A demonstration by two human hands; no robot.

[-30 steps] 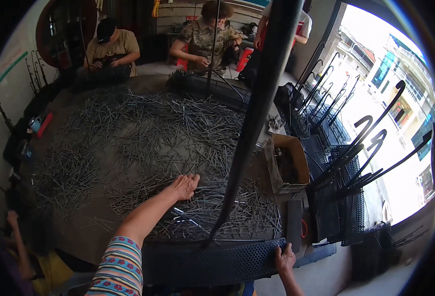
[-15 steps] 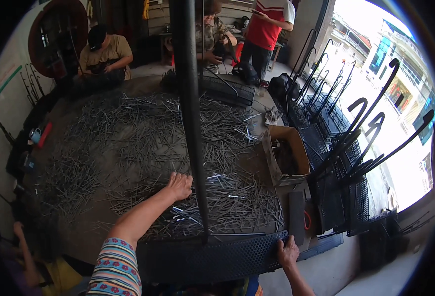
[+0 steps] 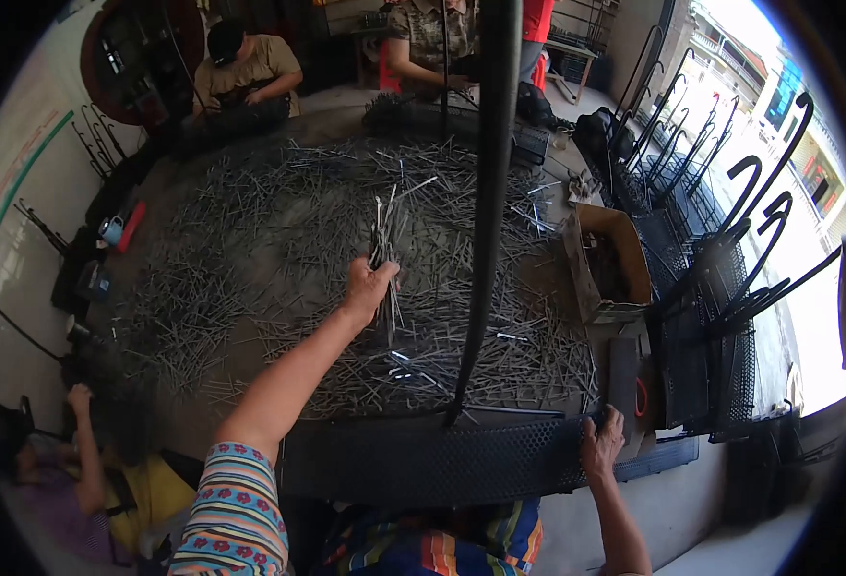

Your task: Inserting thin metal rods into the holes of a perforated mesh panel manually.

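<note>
My left hand (image 3: pixel 371 286) is closed round a bundle of thin dark metal rods (image 3: pixel 382 238), raised above the pile on the table. The bundle stands roughly upright, its ends sticking out above and below the fist. Loose rods (image 3: pixel 480 370) lie in a tangled layer under and around it. Close to my body, a long black perforated metal tray (image 3: pixel 442 466) with a tall black pole (image 3: pixel 492 192) rising from it lies along the table's near edge. My right hand (image 3: pixel 603 444) grips the tray's right end, fingers over its top edge.
An open cardboard box (image 3: pixel 619 305) stands at the right, near a dark flat bar (image 3: pixel 622 376) and a red ring (image 3: pixel 641 397). Beyond are black mesh racks with hooked poles (image 3: pixel 730 250). People sit across the table and at lower left; a blue cup (image 3: pixel 111 230) stands at the left.
My left hand, earlier down in the rods, has come up and away from me with a bundle in its grip. My right hand stays on the tray's end. The whole view has shifted.
</note>
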